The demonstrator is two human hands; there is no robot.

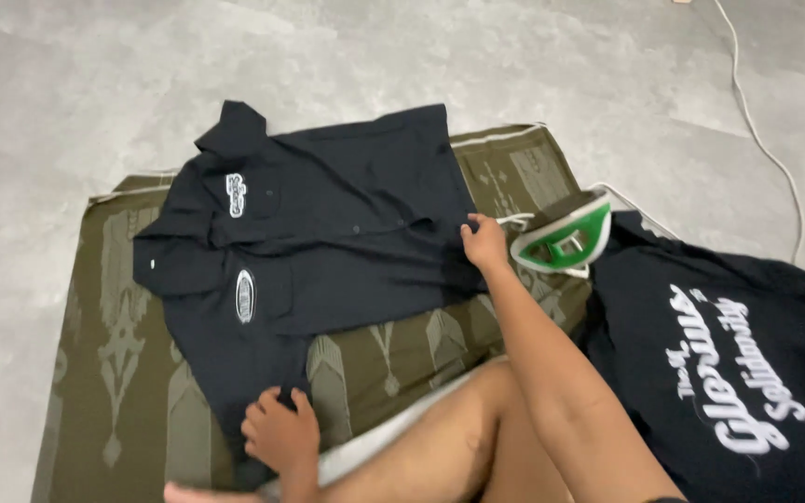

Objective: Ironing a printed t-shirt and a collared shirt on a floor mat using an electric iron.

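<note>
On the olive mat [142, 391], both hands' fingers pinch the dark shirt [328, 233]: left hand [279, 430], right hand [484, 244].

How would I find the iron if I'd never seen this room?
Look at the olive mat on the grey floor. At its right edge, beside the right hand, lies the iron. It is the only green and white thing, between two dark shirts, with a white cord.

Black collared shirt [319, 224] with white oval patches, olive patterned cloth [132, 373], green-and-white iron [563, 242], grey mottled floor [67, 84]
</note>
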